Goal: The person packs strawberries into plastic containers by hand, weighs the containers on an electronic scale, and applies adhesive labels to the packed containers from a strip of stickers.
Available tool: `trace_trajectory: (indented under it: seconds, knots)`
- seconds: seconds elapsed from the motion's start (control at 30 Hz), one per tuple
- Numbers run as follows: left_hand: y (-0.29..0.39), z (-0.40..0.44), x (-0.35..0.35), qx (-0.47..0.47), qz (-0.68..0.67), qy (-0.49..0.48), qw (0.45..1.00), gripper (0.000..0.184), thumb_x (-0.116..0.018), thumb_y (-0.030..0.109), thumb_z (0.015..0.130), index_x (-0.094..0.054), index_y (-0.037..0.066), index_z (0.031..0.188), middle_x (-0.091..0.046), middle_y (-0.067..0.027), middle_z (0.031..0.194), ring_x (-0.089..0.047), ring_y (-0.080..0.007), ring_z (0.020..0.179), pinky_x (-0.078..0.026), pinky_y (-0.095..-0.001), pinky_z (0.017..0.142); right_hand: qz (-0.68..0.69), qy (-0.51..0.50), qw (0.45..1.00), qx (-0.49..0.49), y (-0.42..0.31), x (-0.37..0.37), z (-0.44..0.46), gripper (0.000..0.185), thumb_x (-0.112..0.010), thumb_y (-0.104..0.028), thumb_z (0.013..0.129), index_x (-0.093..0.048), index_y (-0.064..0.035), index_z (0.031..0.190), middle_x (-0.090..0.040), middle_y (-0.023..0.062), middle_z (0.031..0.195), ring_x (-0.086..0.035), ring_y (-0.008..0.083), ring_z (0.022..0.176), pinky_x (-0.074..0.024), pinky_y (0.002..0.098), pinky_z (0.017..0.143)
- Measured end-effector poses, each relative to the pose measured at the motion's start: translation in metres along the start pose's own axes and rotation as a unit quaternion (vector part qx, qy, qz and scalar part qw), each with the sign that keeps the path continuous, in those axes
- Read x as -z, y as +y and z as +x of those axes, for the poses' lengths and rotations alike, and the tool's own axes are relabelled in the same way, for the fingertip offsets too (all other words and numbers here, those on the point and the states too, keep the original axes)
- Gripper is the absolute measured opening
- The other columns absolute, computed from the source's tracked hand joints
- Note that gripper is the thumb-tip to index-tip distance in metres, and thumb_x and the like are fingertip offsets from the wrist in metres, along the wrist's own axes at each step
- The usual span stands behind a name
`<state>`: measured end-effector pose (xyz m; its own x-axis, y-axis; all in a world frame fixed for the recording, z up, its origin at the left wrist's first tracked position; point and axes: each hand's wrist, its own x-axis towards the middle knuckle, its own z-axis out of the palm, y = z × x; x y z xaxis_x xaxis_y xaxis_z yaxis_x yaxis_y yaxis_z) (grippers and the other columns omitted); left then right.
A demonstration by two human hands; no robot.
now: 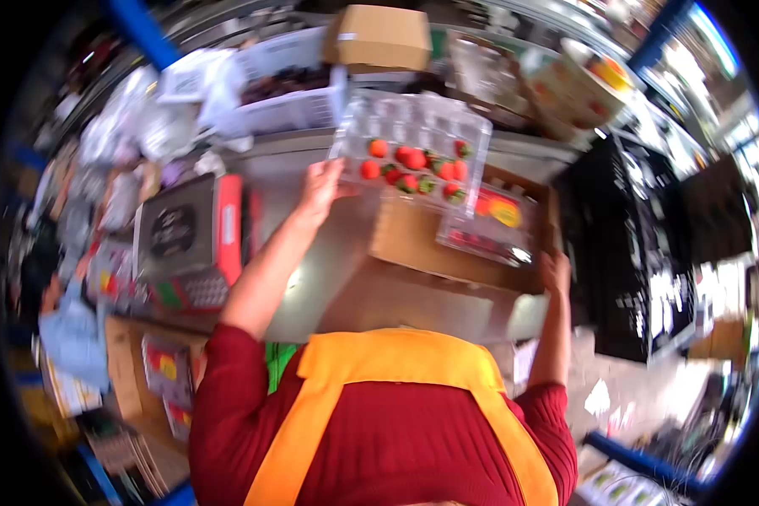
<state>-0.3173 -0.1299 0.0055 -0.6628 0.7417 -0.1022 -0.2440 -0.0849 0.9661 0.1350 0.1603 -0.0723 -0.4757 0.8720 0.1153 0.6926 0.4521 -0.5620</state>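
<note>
My left hand [320,190] grips the left edge of a clear plastic tray [396,118] with moulded cups. Several red strawberries [413,158] sit in the tray's nearer part, while its far cups hold none. The tray is above the metal table, partly over a shallow cardboard box [409,236]. Inside that box lies a clear clamshell pack [493,223] with a red and yellow label. At the box's near right corner, my right hand [555,271] is closed on the cardboard wall; motion blur softens its fingers.
A red and grey box [185,236] stands on the table's left. Behind are a white crate [291,105] with dark contents, a brown carton [384,38] and a patterned tub [578,88]. Black crates [628,244] are stacked at right. Labelled packs [169,367] lie in a carton at lower left.
</note>
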Motion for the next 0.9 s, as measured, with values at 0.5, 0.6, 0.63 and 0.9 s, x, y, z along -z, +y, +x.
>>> trace_trajectory:
  seconds: [0.5, 0.6, 0.63, 0.9]
  knots:
    - [-0.098, -0.134, 0.088, 0.100, 0.005, 0.268, 0.958, 0.042, -0.054, 0.032, 0.094, -0.057, -0.007, 0.109, -0.061, -0.0136, 0.099, -0.067, -0.0213, 0.060, -0.056, -0.0300, 0.051, 0.463, -0.183, 0.865, -0.062, -0.187, -0.037, -0.039, 0.045, -0.052, -0.020, 0.094, -0.044, 0.0007, 0.133, -0.058, 0.0113, 0.119, -0.060, 0.0179, 0.094, -0.0515, 0.0287, 0.075]
    - [-0.121, -0.149, 0.103, 0.109, 0.005, 0.281, 0.953, 0.042, -0.054, 0.031, 0.094, -0.056, -0.006, 0.113, -0.060, -0.0139, 0.100, -0.067, -0.0230, 0.061, -0.058, -0.0306, 0.052, 0.393, -0.307, 0.864, -0.077, -0.206, -0.105, -0.045, 0.051, -0.054, -0.023, 0.094, -0.039, 0.0012, 0.136, -0.058, 0.0108, 0.117, -0.060, 0.0174, 0.092, -0.0512, 0.0289, 0.072]
    - [-0.124, -0.153, 0.105, 0.110, 0.012, 0.295, 0.949, 0.042, -0.054, 0.031, 0.094, -0.056, -0.006, 0.114, -0.061, -0.0134, 0.098, -0.067, -0.0229, 0.061, -0.058, -0.0304, 0.052, 0.379, -0.320, 0.862, -0.102, -0.220, -0.119, -0.050, 0.052, -0.055, -0.024, 0.093, -0.039, 0.0010, 0.137, -0.059, 0.0105, 0.115, -0.060, 0.0164, 0.090, -0.0510, 0.0282, 0.071]
    - [-0.093, -0.165, 0.089, -0.179, 0.555, 0.365, 0.726, 0.057, -0.065, 0.020, 0.084, -0.040, 0.005, 0.133, -0.047, -0.0203, 0.127, -0.046, -0.0351, 0.118, -0.038, -0.0445, 0.098, 0.229, -0.139, 0.963, 0.024, -0.193, -0.236, -0.058, 0.034, -0.056, -0.024, 0.089, -0.052, -0.0030, 0.116, -0.059, 0.0115, 0.087, -0.060, 0.0185, 0.075, -0.0512, 0.0298, 0.070]
